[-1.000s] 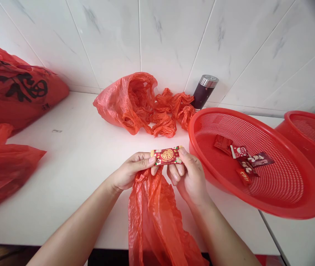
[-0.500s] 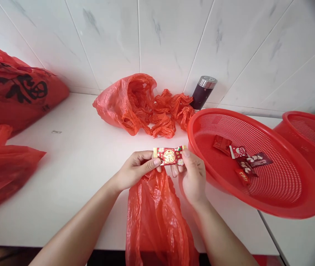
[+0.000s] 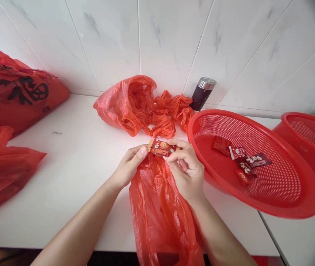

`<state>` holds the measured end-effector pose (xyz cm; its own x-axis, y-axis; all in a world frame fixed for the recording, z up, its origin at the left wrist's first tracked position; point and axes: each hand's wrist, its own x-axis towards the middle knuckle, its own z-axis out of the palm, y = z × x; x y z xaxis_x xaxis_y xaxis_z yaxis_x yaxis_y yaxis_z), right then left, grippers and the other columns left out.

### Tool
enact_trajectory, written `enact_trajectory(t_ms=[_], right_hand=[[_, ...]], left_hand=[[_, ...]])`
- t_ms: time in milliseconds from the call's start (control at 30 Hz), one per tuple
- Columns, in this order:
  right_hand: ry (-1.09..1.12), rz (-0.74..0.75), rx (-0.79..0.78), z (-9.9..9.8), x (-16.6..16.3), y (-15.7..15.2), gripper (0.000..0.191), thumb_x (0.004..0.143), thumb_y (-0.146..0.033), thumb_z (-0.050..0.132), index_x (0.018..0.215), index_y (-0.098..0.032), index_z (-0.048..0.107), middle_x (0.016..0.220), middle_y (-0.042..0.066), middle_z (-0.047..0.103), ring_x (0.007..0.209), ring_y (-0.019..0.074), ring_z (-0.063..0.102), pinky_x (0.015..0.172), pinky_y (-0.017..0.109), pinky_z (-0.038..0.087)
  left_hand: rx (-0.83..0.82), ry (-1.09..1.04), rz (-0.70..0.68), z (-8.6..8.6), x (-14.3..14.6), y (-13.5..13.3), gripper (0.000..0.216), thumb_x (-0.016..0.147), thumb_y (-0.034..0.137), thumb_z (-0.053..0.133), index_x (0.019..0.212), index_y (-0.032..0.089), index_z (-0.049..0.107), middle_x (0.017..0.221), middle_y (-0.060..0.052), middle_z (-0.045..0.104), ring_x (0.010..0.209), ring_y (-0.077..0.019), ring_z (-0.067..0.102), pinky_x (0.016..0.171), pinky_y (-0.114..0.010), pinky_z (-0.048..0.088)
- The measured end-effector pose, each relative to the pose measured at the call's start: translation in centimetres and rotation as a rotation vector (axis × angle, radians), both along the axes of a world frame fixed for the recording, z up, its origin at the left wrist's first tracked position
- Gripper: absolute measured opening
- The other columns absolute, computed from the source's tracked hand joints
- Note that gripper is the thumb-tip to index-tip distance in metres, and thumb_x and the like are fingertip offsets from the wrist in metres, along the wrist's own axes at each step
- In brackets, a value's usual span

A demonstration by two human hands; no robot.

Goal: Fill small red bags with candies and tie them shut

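Note:
Both hands pinch a small red and gold wrapped candy above the white counter. My left hand holds its left end, with a red plastic bag also gathered in its fingers and hanging below. My right hand grips the candy's right end between thumb and fingers, the wrapper tilted nearly flat. Just to the right lies a red mesh basket with several wrapped candies inside.
Crumpled red bags lie against the tiled wall, beside a dark flask with a metal lid. Full red bags sit at the left, one more in front. A second red basket stands at far right.
The candy has tipped from facing me to nearly flat and moved slightly left and up. My right hand has turned over it; the hanging bag has shifted a little.

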<state>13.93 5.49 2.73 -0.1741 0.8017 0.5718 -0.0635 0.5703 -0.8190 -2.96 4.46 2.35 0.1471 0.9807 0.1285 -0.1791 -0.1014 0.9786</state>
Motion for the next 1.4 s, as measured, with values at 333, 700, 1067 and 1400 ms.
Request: enact_trajectory(t_ms=[333, 700, 1067, 1400], right_hand=[[0.264, -0.053, -0.22, -0.3, -0.2, 0.1, 0.005, 0.093, -0.026, 0.049, 0.095, -0.025, 0.053, 0.112, 0.004, 0.058, 0.098, 0.0172, 0.059, 0.078, 0.033, 0.051], [0.404, 0.127, -0.415, 1.1, 0.1, 0.3, 0.022, 0.081, -0.021, 0.067, 0.098, -0.026, 0.053, 0.095, -0.002, 0.061, 0.072, 0.0097, 0.058, 0.059, 0.022, 0.052], [0.407, 0.104, -0.383, 1.1, 0.3, 0.0, 0.021, 0.082, -0.023, 0.067, 0.099, -0.028, 0.056, 0.098, -0.001, 0.063, 0.078, 0.0108, 0.06, 0.062, 0.021, 0.052], [0.371, 0.077, -0.392, 1.3, 0.3, 0.1, 0.019, 0.082, -0.027, 0.068, 0.096, -0.028, 0.056, 0.098, -0.001, 0.064, 0.076, 0.012, 0.06, 0.06, 0.023, 0.051]], left_hand=[[-0.023, 0.023, 0.091, 0.4, 0.2, -0.5, 0.037, 0.087, 0.048, 0.058, 0.067, 0.017, 0.062, 0.067, 0.002, 0.056, 0.054, -0.0082, 0.047, 0.052, -0.021, 0.036], [0.034, 0.085, 0.023, 0.6, 0.4, -0.8, 0.034, 0.09, 0.045, 0.054, 0.075, 0.018, 0.068, 0.092, -0.005, 0.067, 0.084, -0.0168, 0.058, 0.072, -0.025, 0.044], [0.019, 0.107, 0.015, 0.3, 0.3, -0.7, 0.034, 0.09, 0.046, 0.054, 0.079, 0.018, 0.072, 0.089, -0.005, 0.067, 0.078, -0.0148, 0.055, 0.071, -0.024, 0.044], [0.006, 0.128, 0.018, 0.3, 0.3, -0.8, 0.037, 0.089, 0.048, 0.055, 0.078, 0.017, 0.072, 0.087, -0.006, 0.067, 0.077, -0.0158, 0.056, 0.072, -0.026, 0.045]])
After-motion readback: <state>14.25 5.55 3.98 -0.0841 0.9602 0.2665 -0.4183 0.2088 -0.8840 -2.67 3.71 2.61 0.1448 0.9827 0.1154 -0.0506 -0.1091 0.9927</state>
